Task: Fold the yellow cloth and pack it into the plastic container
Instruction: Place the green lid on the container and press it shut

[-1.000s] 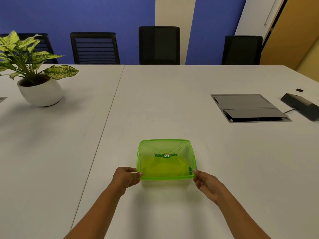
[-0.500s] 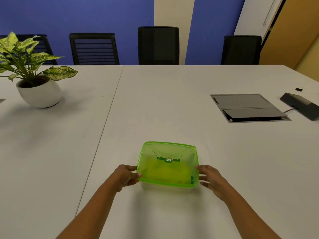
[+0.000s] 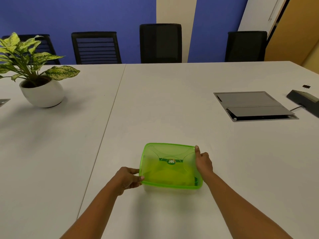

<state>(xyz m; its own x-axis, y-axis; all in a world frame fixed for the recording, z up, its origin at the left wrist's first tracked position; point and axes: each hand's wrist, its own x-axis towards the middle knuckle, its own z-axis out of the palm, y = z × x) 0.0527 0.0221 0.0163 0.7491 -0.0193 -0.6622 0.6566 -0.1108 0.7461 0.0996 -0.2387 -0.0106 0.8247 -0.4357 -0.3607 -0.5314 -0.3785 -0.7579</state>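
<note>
As its thumb sits on top, left hand pinches the near-left corner of the translucent green lid. Inside the square, clear plastic container lies the yellow cloth. Right hand clasps the right rim, thumb at far corner.

The plastic container sits closed under its green lid, with the yellow cloth inside. The left hand pinches the lid's near-left corner; the right hand holds its right edge.
</note>
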